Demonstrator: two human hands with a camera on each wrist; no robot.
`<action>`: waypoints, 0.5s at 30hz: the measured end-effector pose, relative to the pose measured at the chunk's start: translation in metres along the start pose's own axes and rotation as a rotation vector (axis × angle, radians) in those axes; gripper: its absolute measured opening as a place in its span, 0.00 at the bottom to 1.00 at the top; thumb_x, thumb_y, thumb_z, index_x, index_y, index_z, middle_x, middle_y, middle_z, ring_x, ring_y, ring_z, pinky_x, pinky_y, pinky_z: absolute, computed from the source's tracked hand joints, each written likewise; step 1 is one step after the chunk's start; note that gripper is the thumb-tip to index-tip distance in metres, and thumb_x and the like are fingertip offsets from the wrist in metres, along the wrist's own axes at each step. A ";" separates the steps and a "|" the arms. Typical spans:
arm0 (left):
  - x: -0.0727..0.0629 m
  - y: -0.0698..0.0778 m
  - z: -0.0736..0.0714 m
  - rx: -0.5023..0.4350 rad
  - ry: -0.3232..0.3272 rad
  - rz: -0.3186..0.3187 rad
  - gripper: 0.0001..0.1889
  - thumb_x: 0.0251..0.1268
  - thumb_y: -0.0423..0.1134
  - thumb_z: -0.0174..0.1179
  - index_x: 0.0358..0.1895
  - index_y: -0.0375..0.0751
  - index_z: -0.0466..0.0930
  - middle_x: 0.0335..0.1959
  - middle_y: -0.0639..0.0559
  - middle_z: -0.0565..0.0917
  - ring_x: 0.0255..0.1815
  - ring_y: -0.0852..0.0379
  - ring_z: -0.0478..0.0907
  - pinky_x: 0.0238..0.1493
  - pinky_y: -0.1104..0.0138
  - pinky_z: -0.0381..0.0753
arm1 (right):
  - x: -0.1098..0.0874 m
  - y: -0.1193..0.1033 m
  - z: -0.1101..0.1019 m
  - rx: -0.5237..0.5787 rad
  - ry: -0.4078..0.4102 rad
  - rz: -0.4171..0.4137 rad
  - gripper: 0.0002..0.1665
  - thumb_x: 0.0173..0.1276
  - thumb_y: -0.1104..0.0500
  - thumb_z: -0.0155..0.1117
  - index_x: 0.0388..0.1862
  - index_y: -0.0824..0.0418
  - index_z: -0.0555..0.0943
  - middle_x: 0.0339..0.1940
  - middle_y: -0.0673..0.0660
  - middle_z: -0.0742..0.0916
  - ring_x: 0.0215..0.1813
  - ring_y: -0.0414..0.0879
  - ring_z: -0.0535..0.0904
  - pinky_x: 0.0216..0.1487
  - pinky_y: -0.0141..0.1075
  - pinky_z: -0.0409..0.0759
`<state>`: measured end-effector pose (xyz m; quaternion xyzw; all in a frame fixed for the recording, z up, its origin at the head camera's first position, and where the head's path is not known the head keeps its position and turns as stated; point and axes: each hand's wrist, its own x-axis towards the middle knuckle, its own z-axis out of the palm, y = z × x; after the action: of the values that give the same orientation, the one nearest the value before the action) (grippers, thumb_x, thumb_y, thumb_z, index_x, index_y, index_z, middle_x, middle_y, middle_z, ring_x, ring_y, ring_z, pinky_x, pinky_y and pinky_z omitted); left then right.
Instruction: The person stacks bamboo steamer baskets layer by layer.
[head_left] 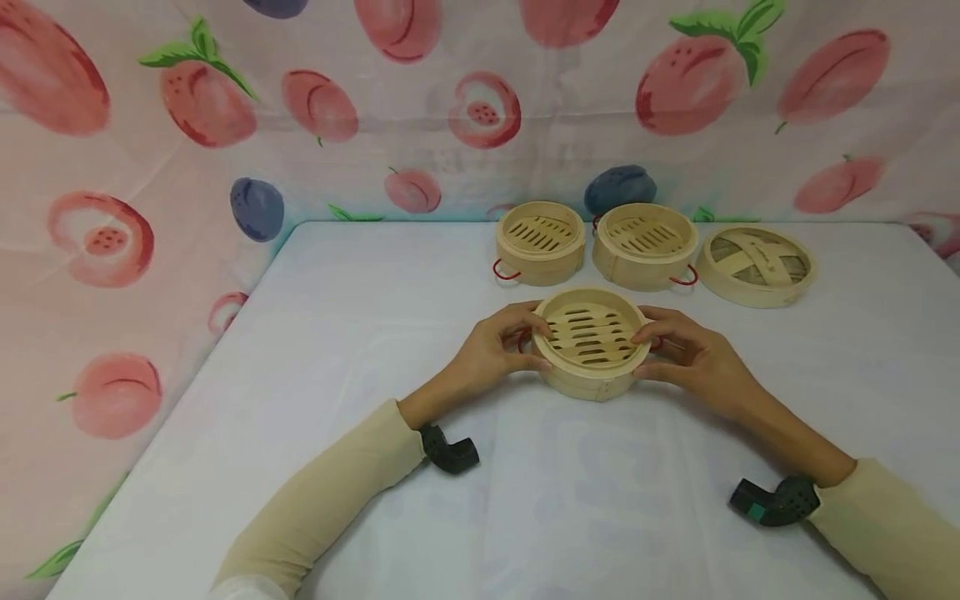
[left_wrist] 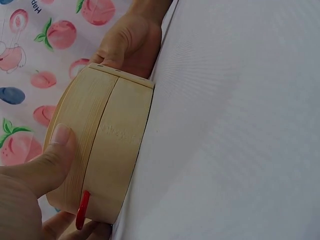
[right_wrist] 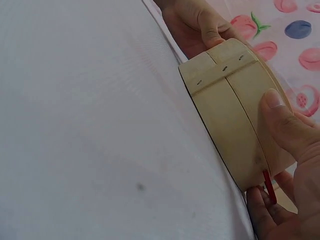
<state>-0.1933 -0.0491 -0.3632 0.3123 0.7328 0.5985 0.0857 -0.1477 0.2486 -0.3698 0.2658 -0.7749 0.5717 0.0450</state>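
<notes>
a slatted basket (head_left: 540,268), a second basket (head_left: 647,271) and a woven lid (head_left: 763,260) stand just behind the near steamer (head_left: 588,385), which sits on the white table (head_left: 390,292). the left hand (head_left: 504,337) and the right hand (head_left: 697,358) grasp its opposite sides, fingers partly curled.

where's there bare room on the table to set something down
The table is bare from its left edge to the left basket and left grip, and in front of the held basket, between the left camera and right camera. Crowded at the back: left basket, middle basket and lid sit close together, held basket just in front.
</notes>
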 end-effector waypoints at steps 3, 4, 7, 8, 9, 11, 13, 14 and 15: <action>-0.003 0.012 -0.001 0.004 -0.004 0.000 0.19 0.46 0.23 0.71 0.44 0.29 0.78 0.65 0.38 0.68 0.67 0.49 0.64 0.64 0.59 0.66 | 0.001 0.000 0.000 -0.016 -0.002 -0.008 0.25 0.49 0.80 0.70 0.47 0.68 0.79 0.63 0.65 0.72 0.65 0.44 0.68 0.57 0.28 0.72; -0.003 0.017 -0.001 0.008 -0.006 0.001 0.18 0.47 0.23 0.71 0.44 0.29 0.78 0.65 0.37 0.68 0.68 0.48 0.64 0.64 0.58 0.66 | 0.001 0.000 0.000 -0.021 -0.001 -0.008 0.25 0.49 0.80 0.70 0.47 0.68 0.79 0.63 0.65 0.72 0.65 0.44 0.68 0.57 0.28 0.72; -0.005 0.028 -0.001 0.021 -0.015 0.008 0.18 0.48 0.23 0.71 0.44 0.28 0.78 0.64 0.35 0.68 0.67 0.48 0.65 0.64 0.56 0.66 | 0.001 0.000 0.000 -0.029 0.005 -0.002 0.24 0.49 0.79 0.70 0.47 0.67 0.79 0.63 0.65 0.73 0.65 0.44 0.68 0.57 0.28 0.72; -0.005 0.029 -0.001 0.023 -0.019 0.009 0.18 0.48 0.23 0.71 0.44 0.28 0.78 0.64 0.35 0.68 0.67 0.48 0.65 0.64 0.56 0.67 | 0.000 0.000 0.000 -0.028 0.006 0.000 0.24 0.49 0.79 0.70 0.47 0.67 0.79 0.63 0.65 0.72 0.65 0.43 0.68 0.57 0.28 0.73; -0.005 0.030 -0.001 0.024 -0.022 0.011 0.18 0.48 0.23 0.71 0.44 0.28 0.78 0.64 0.35 0.69 0.67 0.48 0.65 0.64 0.56 0.67 | 0.000 0.000 0.000 -0.027 0.007 0.001 0.24 0.49 0.79 0.70 0.47 0.68 0.79 0.63 0.65 0.72 0.65 0.43 0.68 0.57 0.28 0.72; -0.005 0.030 0.000 0.025 -0.024 0.017 0.18 0.48 0.23 0.71 0.44 0.27 0.78 0.64 0.35 0.69 0.67 0.48 0.65 0.63 0.56 0.67 | -0.001 0.000 0.000 -0.026 0.007 0.002 0.24 0.50 0.79 0.70 0.47 0.68 0.79 0.63 0.65 0.72 0.66 0.43 0.67 0.57 0.28 0.72; -0.005 0.029 0.000 0.025 -0.023 0.023 0.18 0.47 0.23 0.71 0.44 0.28 0.78 0.64 0.35 0.69 0.67 0.47 0.65 0.63 0.55 0.68 | -0.001 0.000 0.000 -0.022 0.005 0.002 0.24 0.50 0.79 0.70 0.47 0.68 0.79 0.63 0.65 0.72 0.66 0.44 0.67 0.57 0.28 0.72; -0.005 0.028 0.000 0.025 -0.022 0.028 0.18 0.47 0.22 0.71 0.44 0.27 0.78 0.64 0.35 0.69 0.66 0.46 0.65 0.63 0.55 0.68 | -0.001 0.000 0.000 -0.023 0.004 0.002 0.24 0.50 0.79 0.70 0.47 0.68 0.79 0.63 0.65 0.72 0.66 0.44 0.67 0.57 0.28 0.72; -0.005 0.028 0.000 0.028 -0.020 0.033 0.18 0.47 0.22 0.71 0.44 0.27 0.78 0.64 0.35 0.69 0.66 0.46 0.65 0.63 0.55 0.68 | -0.001 0.000 0.000 -0.024 0.003 0.003 0.24 0.50 0.79 0.70 0.47 0.67 0.79 0.63 0.65 0.72 0.66 0.44 0.67 0.57 0.28 0.72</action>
<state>-0.1796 -0.0496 -0.3386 0.3314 0.7349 0.5864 0.0789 -0.1471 0.2491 -0.3701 0.2632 -0.7820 0.5629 0.0483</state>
